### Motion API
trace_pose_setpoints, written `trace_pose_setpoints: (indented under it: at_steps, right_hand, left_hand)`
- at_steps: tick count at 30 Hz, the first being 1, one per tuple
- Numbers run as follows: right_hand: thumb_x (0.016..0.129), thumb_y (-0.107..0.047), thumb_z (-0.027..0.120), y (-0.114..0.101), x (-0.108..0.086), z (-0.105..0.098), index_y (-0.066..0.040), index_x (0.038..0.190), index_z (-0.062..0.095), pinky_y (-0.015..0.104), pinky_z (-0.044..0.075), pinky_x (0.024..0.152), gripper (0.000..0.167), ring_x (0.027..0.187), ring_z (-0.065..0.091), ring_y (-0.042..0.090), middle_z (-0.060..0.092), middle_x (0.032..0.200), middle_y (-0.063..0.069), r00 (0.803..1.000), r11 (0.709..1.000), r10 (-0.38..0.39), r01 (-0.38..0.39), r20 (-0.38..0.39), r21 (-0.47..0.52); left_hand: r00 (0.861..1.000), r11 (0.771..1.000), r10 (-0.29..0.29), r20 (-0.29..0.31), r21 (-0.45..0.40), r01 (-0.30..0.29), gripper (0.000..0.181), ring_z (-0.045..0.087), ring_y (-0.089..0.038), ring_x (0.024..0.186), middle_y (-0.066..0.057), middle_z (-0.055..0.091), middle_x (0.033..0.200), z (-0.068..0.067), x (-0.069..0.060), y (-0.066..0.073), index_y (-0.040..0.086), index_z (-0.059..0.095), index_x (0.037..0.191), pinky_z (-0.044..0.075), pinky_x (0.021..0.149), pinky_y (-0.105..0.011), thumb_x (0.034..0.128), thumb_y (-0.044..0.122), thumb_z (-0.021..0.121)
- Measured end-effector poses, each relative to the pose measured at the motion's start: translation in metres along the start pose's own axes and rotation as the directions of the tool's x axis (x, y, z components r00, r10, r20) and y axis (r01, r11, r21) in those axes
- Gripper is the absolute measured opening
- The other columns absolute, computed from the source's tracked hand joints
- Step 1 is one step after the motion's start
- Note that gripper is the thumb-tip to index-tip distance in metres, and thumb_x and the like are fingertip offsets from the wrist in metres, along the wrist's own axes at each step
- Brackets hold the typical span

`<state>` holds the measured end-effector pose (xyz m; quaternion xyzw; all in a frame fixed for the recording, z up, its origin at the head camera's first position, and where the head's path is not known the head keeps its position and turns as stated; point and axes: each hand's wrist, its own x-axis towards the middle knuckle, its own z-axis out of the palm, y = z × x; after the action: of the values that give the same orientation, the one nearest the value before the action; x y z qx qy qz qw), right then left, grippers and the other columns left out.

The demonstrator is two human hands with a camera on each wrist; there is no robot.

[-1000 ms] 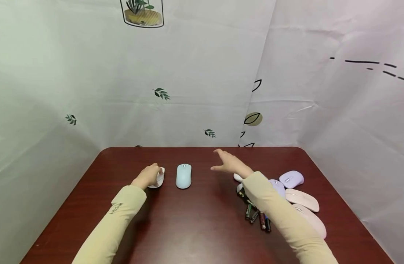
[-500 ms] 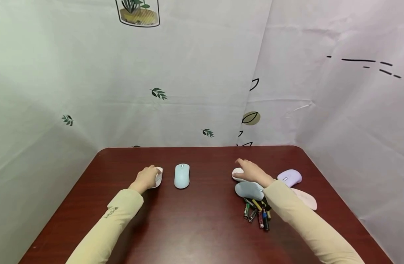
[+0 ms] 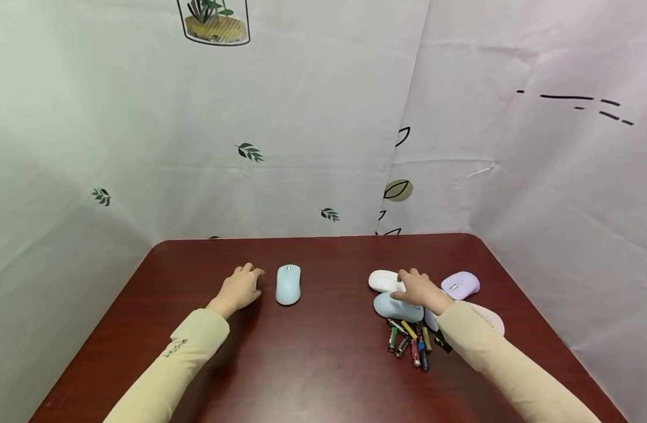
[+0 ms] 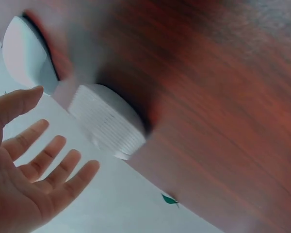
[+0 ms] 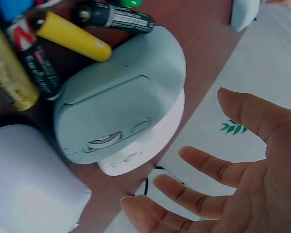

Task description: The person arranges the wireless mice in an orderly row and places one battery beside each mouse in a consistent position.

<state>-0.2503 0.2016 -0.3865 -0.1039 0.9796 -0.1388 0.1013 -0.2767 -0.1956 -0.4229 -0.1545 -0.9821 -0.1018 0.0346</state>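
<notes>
Biggest thing we've got is the backdrop (image 3: 302, 106), pale creased cloth with printed leaves and, up top, a drawn jar (image 3: 217, 28) with a plant in sandy ground. Next up is the surface (image 3: 312, 364): glossy red-brown wood grain, rounded far corners. Two cream sleeves (image 3: 161, 364) reach over it. We see the left hand (image 3: 240, 289) well open, fingers apart, gripping nothing, just by the ribbed mouse (image 4: 106, 121), which is whitish with fine ridges. The right hand (image 3: 421, 291) is open too, fingers loosely bent and gripping nothing, over the smooth white mouse (image 3: 382, 281) and the grey-blue mouse (image 3: 394, 306) beside it. We also spot a pale blue mouse (image 3: 288, 285) near the left hand, a lilac mouse (image 3: 461, 285) far right, and a pink mouse (image 3: 487, 317) partly behind the right sleeve. Smallest are the batteries (image 3: 415, 346), little cylinders heaped in front of the grey-blue one; up close we can see a yellow one right against it.
</notes>
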Motion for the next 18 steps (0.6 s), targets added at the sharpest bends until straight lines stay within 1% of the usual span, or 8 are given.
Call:
trace_pose_setpoints:
  at_steps: [4, 6, 8, 11, 13, 15, 16, 18]
  right_hand:
    - [0.086, -0.024, 0.067, 0.008, -0.001, 0.002, 0.006, 0.112, 0.055, 0.054, 0.044, 0.082, 0.042, 0.096, 0.053, 0.048, 0.053, 0.109, 0.030, 0.998, 0.999, -0.034, 0.033, -0.061, -0.014]
    - [0.086, -0.023, 0.066, 0.014, 0.002, 0.002, 0.007, 0.111, 0.055, 0.052, 0.046, 0.081, 0.041, 0.094, 0.056, 0.044, 0.056, 0.106, 0.028, 0.995, 0.999, -0.034, 0.033, -0.094, -0.012]
    - [0.086, -0.022, 0.065, 0.020, 0.007, -0.001, 0.009, 0.112, 0.054, 0.049, 0.047, 0.079, 0.041, 0.092, 0.058, 0.041, 0.057, 0.105, 0.028, 0.994, 1.000, -0.028, 0.029, -0.103, 0.008]
    - [0.089, -0.023, 0.062, 0.024, 0.016, -0.004, 0.010, 0.117, 0.050, 0.044, 0.050, 0.070, 0.045, 0.081, 0.061, 0.037, 0.057, 0.111, 0.030, 0.998, 0.996, 0.018, -0.012, -0.061, 0.092]
    - [0.090, -0.025, 0.060, 0.023, 0.023, -0.006, 0.010, 0.123, 0.046, 0.042, 0.053, 0.064, 0.050, 0.077, 0.061, 0.034, 0.054, 0.117, 0.032, 0.998, 0.984, 0.061, -0.059, -0.009, 0.166]
    - [0.092, -0.028, 0.057, 0.021, 0.030, -0.008, 0.008, 0.130, 0.041, 0.041, 0.055, 0.062, 0.055, 0.073, 0.062, 0.035, 0.052, 0.120, 0.033, 0.991, 0.961, 0.124, -0.134, 0.057, 0.240]
    - [0.093, -0.029, 0.056, 0.019, 0.033, -0.008, 0.008, 0.131, 0.039, 0.041, 0.056, 0.063, 0.056, 0.075, 0.062, 0.034, 0.051, 0.121, 0.032, 0.985, 0.950, 0.153, -0.170, 0.083, 0.263]
    - [0.093, -0.032, 0.055, 0.018, 0.038, -0.009, 0.005, 0.134, 0.036, 0.043, 0.056, 0.065, 0.059, 0.080, 0.063, 0.036, 0.048, 0.125, 0.032, 0.970, 0.931, 0.210, -0.236, 0.120, 0.279]
  left_hand:
    - [0.998, 0.998, 0.059, -0.030, -0.028, -0.060, 0.040, 0.054, -0.037, 0.100, -0.019, 0.056, 0.111, 0.000, 0.005, 0.009, 0.002, 0.059, 0.121, 0.051, 0.073, -0.047, 0.0825, 0.010, 0.069]
    - [0.994, 0.994, 0.095, -0.046, -0.041, -0.097, 0.038, 0.056, -0.034, 0.096, -0.017, 0.057, 0.107, -0.001, 0.009, 0.014, 0.002, 0.060, 0.119, 0.051, 0.073, -0.045, 0.0832, 0.010, 0.069]
    - [0.991, 0.992, 0.118, -0.063, -0.047, -0.121, 0.034, 0.057, -0.031, 0.091, -0.015, 0.058, 0.103, -0.001, 0.014, 0.020, 0.002, 0.062, 0.116, 0.051, 0.073, -0.042, 0.0830, 0.009, 0.068]
    - [0.988, 0.989, 0.134, -0.081, -0.048, -0.138, 0.030, 0.057, -0.028, 0.083, -0.013, 0.057, 0.097, 0.001, 0.021, 0.028, 0.002, 0.065, 0.112, 0.049, 0.070, -0.039, 0.0819, 0.006, 0.068]
    - [0.989, 0.991, 0.122, -0.081, -0.048, -0.126, 0.029, 0.057, -0.027, 0.083, -0.013, 0.057, 0.097, 0.002, 0.025, 0.033, 0.004, 0.066, 0.110, 0.049, 0.070, -0.038, 0.0817, 0.006, 0.068]
    - [0.991, 0.992, 0.108, -0.074, -0.052, -0.112, 0.028, 0.058, -0.029, 0.085, -0.013, 0.058, 0.099, 0.005, 0.028, 0.039, 0.005, 0.067, 0.110, 0.050, 0.072, -0.040, 0.0819, 0.007, 0.068]
    - [0.992, 0.993, 0.104, -0.072, -0.050, -0.108, 0.027, 0.059, -0.030, 0.087, -0.014, 0.058, 0.100, 0.007, 0.030, 0.042, 0.005, 0.067, 0.109, 0.050, 0.072, -0.041, 0.0819, 0.007, 0.069]
    - [0.993, 0.994, 0.096, -0.061, -0.048, -0.099, 0.027, 0.059, -0.033, 0.090, -0.015, 0.058, 0.102, 0.011, 0.034, 0.049, 0.007, 0.068, 0.109, 0.051, 0.073, -0.043, 0.0821, 0.009, 0.069]
